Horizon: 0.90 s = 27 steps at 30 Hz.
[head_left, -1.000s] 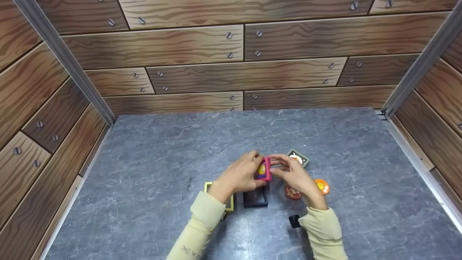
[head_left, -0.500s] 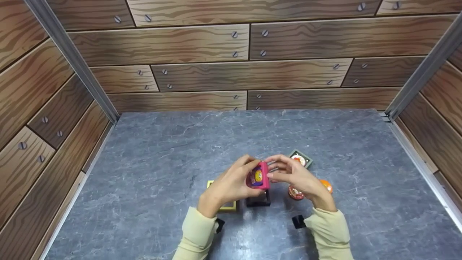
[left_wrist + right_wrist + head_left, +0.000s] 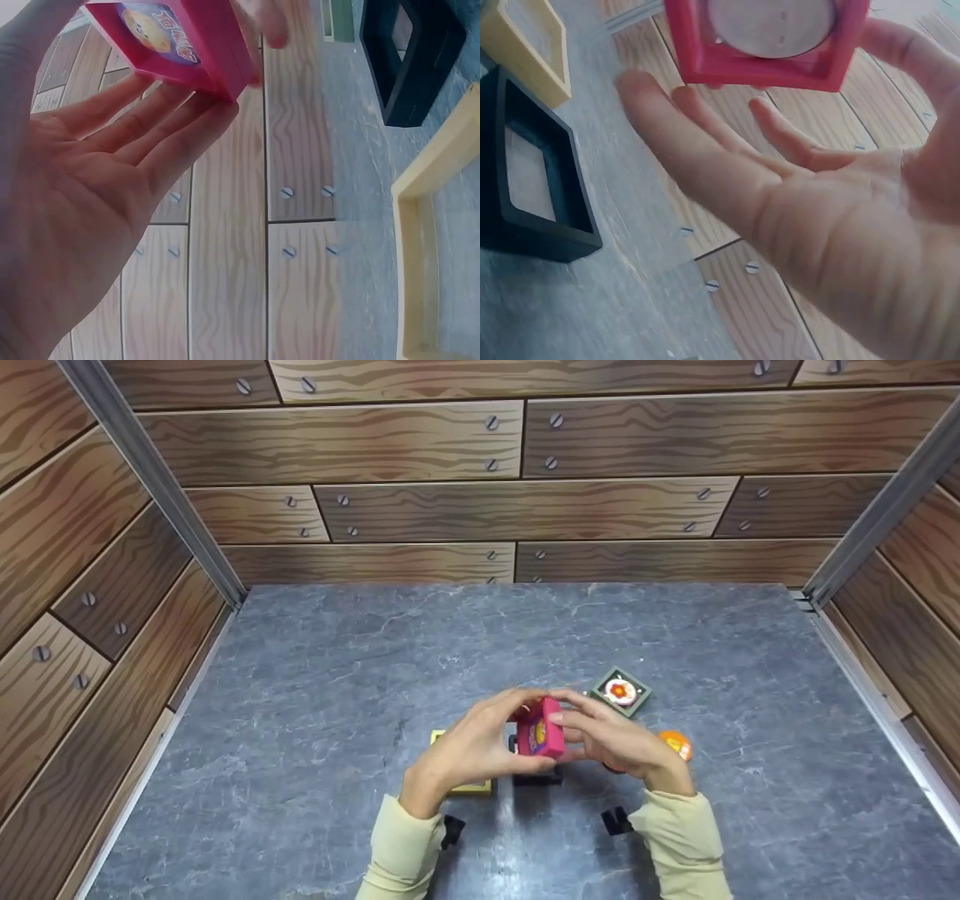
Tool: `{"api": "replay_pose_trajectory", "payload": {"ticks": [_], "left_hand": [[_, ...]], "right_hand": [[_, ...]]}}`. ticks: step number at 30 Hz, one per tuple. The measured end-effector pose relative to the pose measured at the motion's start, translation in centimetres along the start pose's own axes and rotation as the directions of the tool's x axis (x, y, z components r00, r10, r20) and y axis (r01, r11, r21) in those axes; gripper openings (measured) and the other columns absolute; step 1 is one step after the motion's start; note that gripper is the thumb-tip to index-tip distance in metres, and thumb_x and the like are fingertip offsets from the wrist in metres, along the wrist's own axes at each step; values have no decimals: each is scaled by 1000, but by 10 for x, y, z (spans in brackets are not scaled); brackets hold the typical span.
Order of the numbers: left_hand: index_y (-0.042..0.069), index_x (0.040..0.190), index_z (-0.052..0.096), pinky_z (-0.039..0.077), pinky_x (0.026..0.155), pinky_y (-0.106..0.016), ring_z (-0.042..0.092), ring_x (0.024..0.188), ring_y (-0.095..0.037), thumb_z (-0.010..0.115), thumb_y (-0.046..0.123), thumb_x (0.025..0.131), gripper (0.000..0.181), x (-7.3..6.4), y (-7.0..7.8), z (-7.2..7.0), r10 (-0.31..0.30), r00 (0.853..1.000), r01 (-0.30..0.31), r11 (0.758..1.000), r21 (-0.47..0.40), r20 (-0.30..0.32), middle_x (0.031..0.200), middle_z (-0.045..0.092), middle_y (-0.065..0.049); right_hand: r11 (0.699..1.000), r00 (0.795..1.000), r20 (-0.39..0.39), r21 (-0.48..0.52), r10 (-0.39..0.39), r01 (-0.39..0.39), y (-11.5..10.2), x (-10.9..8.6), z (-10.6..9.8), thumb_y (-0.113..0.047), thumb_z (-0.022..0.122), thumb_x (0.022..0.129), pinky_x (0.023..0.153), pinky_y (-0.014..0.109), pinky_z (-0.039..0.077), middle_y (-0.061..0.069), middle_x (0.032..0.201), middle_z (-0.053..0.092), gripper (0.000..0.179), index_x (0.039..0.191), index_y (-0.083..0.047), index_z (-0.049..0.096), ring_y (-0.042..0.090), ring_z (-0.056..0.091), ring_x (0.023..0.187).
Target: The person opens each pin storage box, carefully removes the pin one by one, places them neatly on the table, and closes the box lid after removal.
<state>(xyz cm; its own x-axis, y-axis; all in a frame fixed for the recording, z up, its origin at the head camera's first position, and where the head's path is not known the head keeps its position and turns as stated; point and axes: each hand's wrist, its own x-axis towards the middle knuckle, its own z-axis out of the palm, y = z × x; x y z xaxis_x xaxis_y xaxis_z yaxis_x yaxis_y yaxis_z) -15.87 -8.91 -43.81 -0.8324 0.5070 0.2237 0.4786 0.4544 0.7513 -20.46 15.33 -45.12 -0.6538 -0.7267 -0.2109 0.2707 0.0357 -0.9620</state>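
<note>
A small pink display frame is held up off the tabletop, tilted, between both hands. Inside it a round badge shows a yellow character on purple; its pale back faces the right wrist view. My left hand grips the frame from the left, thumb along the lower edge and fingers at the top and behind. My right hand holds its right side with thumb and fingertips. Under the hands lies a black frame, and a pale yellow frame sits left of it.
Behind the right hand lies a grey-green frame with a flower badge in it. An orange badge rests by the right wrist; a reddish one is mostly hidden. Wood-patterned walls enclose the grey marbled table.
The pink frame has come slightly lower and turned in the hands. My right hand has closed in from its edge to a fuller hold. The grey-green frame is now uncovered.
</note>
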Motion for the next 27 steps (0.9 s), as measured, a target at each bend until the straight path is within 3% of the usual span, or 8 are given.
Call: {"api": "replay_pose_trajectory", "payload": {"ticks": [5, 9, 13, 17, 21, 27], "left_hand": [[17, 153, 52, 58, 107, -33, 67, 124, -17, 86, 46, 86, 80, -1, 1, -4, -4, 1000, 4, 998, -63, -2, 144, 65, 0], [15, 155, 49, 56, 110, -31, 66, 128, -18, 84, 46, 88, 82, 0, -1, -5, 5, 1000, -4, 996, -88, 11, 148, 63, -2], [19, 159, 45, 55, 113, -39, 62, 133, -18, 81, 48, 90, 83, -2, -3, -6, -16, 1000, 17, 997, -71, 22, 152, 59, 2], [28, 161, 41, 54, 113, -46, 59, 137, -20, 76, 55, 93, 82, -5, -4, -8, -81, 996, 82, 995, -64, 24, 155, 55, 5], [25, 162, 40, 56, 110, -48, 63, 133, -26, 69, 56, 97, 78, -4, -6, -7, -124, 992, 126, 989, -83, 30, 157, 55, 0], [23, 162, 40, 61, 100, -39, 71, 118, -23, 55, 63, 103, 73, -2, -7, -6, -230, 973, 231, 969, -91, 23, 146, 64, -7]], "right_hand": [[990, 996, 86, 143, -7, -5, 2, 3, 3, -23, 47, 112, 100, 43, 63, 14, 145, 61, 67, 164, 4, 14, 25, 74, 115], [981, 994, 105, 193, -34, 13, 3, 5, 2, -22, 44, 113, 99, 40, 63, 11, 142, 62, 69, 165, 5, 8, 23, 74, 114], [984, 996, 75, 173, -47, 34, 4, 6, 0, -20, 45, 113, 98, 39, 64, 13, 137, 65, 67, 163, 7, 10, 24, 75, 112], [986, 997, 27, 153, -69, 65, 4, 7, 0, -17, 49, 112, 99, 40, 64, 14, 131, 68, 56, 157, 3, 24, 24, 76, 111], [990, 995, -22, 108, -93, 95, 4, 7, 1, -14, 53, 110, 98, 37, 64, 12, 127, 67, 50, 152, 1, 33, 20, 76, 108], [996, 989, -120, -32, -83, 80, 1, 6, 5, -17, 64, 105, 101, 34, 62, 19, 147, 54, 60, 155, -1, 36, 18, 70, 117]]}}
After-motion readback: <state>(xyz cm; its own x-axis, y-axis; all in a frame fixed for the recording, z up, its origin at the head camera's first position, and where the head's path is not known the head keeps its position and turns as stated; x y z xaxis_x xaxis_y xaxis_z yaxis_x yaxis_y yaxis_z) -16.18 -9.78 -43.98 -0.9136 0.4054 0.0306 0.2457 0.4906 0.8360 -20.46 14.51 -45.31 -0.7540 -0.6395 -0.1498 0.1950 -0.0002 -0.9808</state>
